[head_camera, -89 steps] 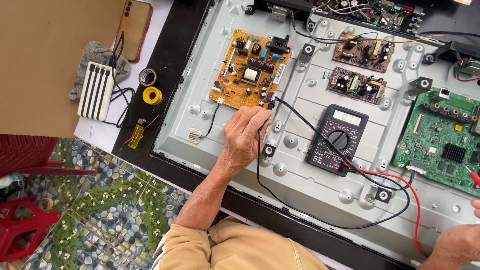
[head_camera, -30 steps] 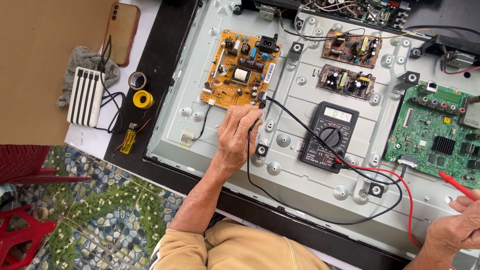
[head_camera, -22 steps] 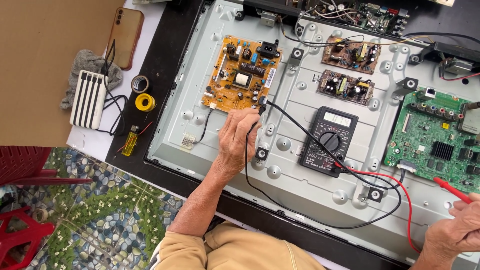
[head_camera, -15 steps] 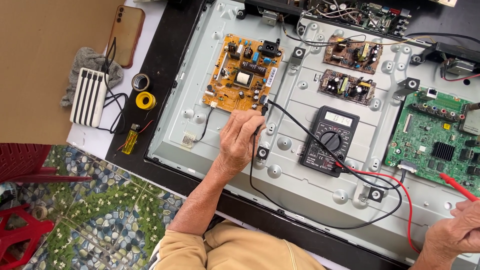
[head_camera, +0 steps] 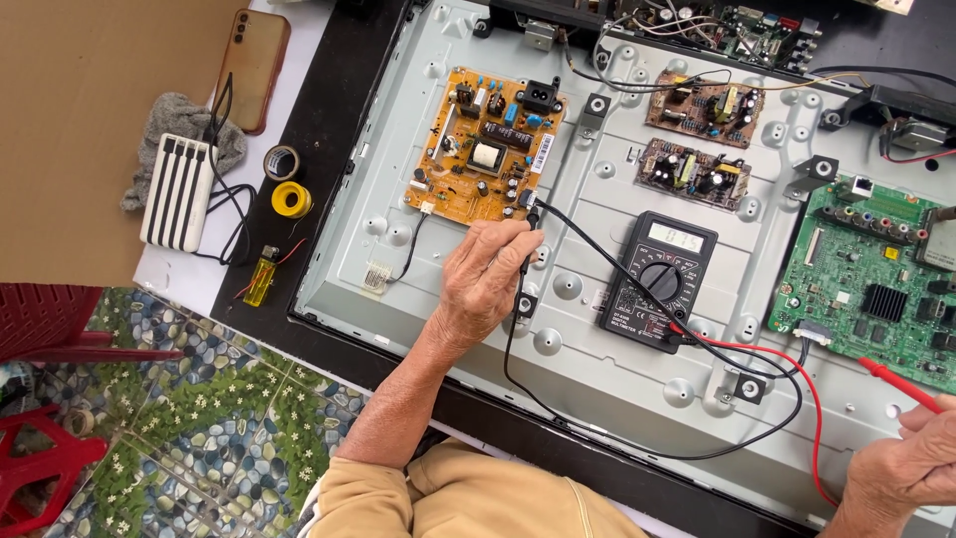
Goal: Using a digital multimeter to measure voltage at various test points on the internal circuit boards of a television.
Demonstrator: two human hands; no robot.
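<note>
The left hand (head_camera: 485, 284) has its fingers clamped on the black probe (head_camera: 530, 231), tip at the orange board's (head_camera: 485, 144) near right corner. The right hand (head_camera: 911, 468) pinches the red probe (head_camera: 896, 384) beside the green board (head_camera: 871, 284). A slipped tip could bridge neighbouring contacts, and the leads may drag the meter (head_camera: 657, 281).

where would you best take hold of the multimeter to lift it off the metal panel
Probably by the two long side edges of the multimeter, coming straight down from above. It lies flat, face up, on the metal panel, and both long sides look bare. The red lead and black lead plug in at its lower right corner, so keep the grip toward the screen end.
</note>
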